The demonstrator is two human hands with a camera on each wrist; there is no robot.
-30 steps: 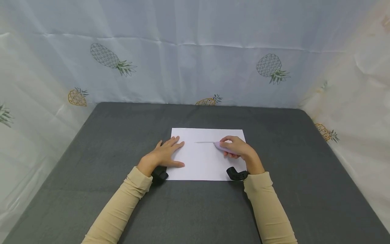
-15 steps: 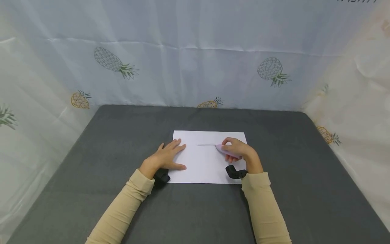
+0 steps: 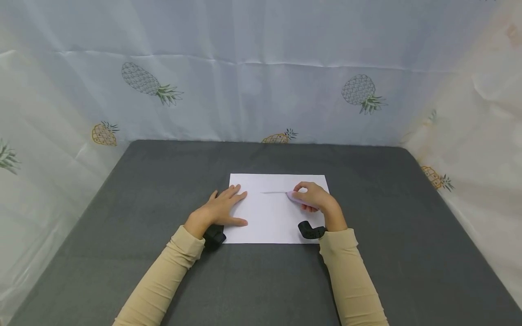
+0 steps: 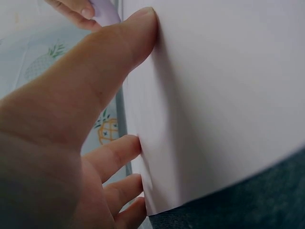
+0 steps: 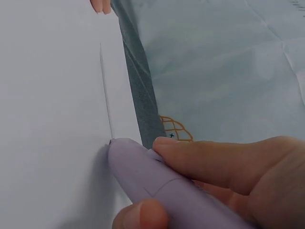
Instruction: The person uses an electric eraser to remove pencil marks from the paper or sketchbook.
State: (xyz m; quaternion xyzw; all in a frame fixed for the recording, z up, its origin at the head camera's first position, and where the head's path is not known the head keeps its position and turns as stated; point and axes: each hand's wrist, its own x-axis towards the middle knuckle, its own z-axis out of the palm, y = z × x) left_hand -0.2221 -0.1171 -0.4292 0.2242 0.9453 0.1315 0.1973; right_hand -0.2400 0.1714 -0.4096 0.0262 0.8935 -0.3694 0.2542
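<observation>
- The right hand point(image 3: 316, 197), at about half past two on the sheet as the head view shows it, holds a lilac cutter point(image 5: 167, 186) with its fingers closed on both sides of the rounded body; in the right wrist view one fingertip lies by the small raised part on top.
- The cutter lies over the paper between two and three o'clock of its middle, nose toward nine and slightly raised toward ten, back end inside the hand.
- A thin slit point(image 5: 104, 86) runs from the cutter's nose toward nine o'clock, in the twelve o'clock part of the paper, roughly parallel to the far edge.
- The white sheet of paper point(image 3: 267, 222) lies flat on the dark grey counter point(image 3: 261, 280), its long edges at twelve and six.
- The left hand point(image 3: 220, 207) rests at the paper's nine o'clock edge, fingers spread wide toward one and the thumb toward three; it grips nothing.
- Black wrist devices sit by each wrist: the right one point(image 3: 311, 230) at four o'clock of the paper's middle, the left one point(image 3: 215, 236) at eight.
- Beige sleeves point(image 3: 163, 276) come in from eight and four o'clock.
- Beyond the counter, at twelve, hangs a pale curtain point(image 3: 261, 99) printed with pineapples point(image 3: 358, 89).
</observation>
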